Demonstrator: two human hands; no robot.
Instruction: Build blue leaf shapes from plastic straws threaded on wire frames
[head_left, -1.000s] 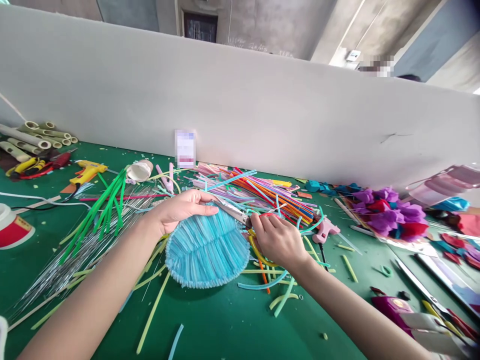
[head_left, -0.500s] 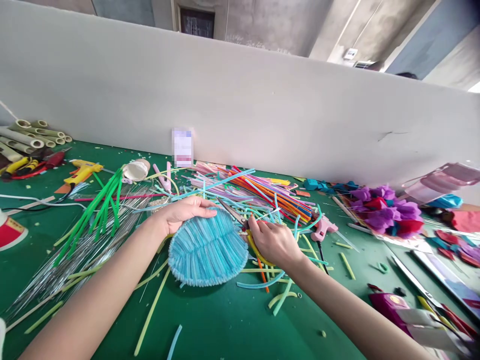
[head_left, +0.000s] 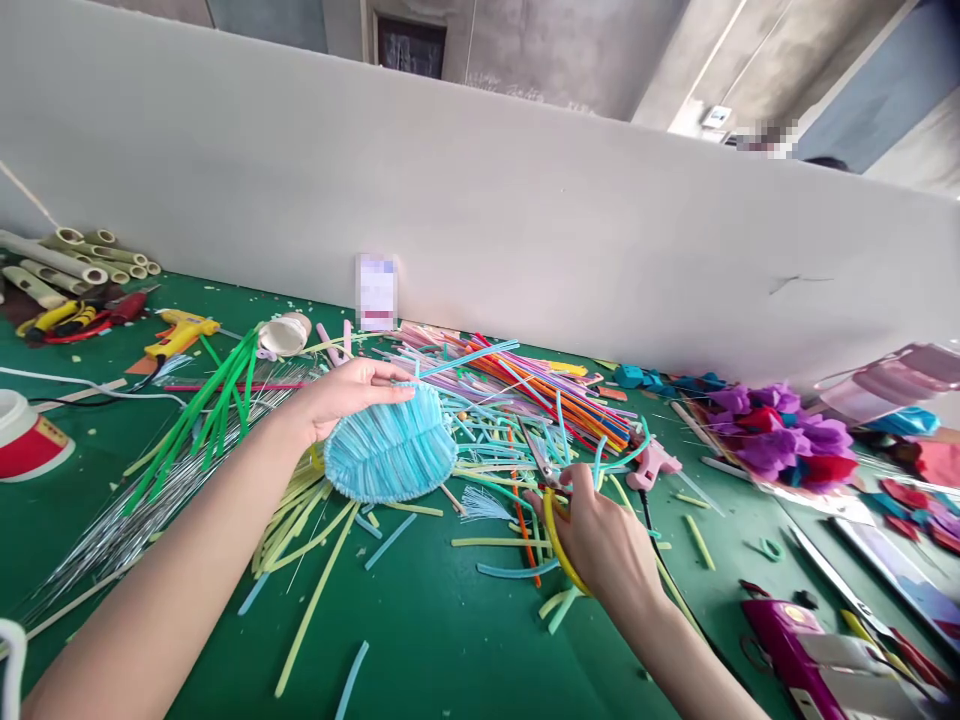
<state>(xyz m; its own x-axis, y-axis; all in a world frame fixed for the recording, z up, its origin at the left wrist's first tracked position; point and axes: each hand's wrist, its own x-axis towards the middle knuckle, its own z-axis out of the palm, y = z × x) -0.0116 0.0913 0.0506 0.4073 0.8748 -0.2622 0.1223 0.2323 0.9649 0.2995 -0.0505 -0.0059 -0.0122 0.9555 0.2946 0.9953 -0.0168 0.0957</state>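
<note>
My left hand (head_left: 360,393) pinches the upper edge of a fuzzy blue leaf shape (head_left: 394,455), made of pipe cleaners laid side by side along a centre rib. The leaf is tilted above the green table. To the right, apart from the leaf, my right hand (head_left: 611,535) grips yellow-handled scissors (head_left: 555,520), whose blades point up and left. Under and around both hands lie cut pipe cleaners, among them several yellow-green pieces (head_left: 319,610) and a blue one (head_left: 517,570). A bundle of orange pipe cleaners (head_left: 581,405) rests just behind.
At left are a yellow glue gun (head_left: 180,330), green strips (head_left: 225,415), silver wires (head_left: 105,555) and bamboo tubes (head_left: 45,285). A pink glue gun (head_left: 652,462), purple flowers (head_left: 765,430) and a magenta device (head_left: 784,640) stand right. A pale partition (head_left: 525,220) closes the back.
The leaf in my left hand has moved up and left. My right hand has drawn the scissors away from it, down and to the right.
</note>
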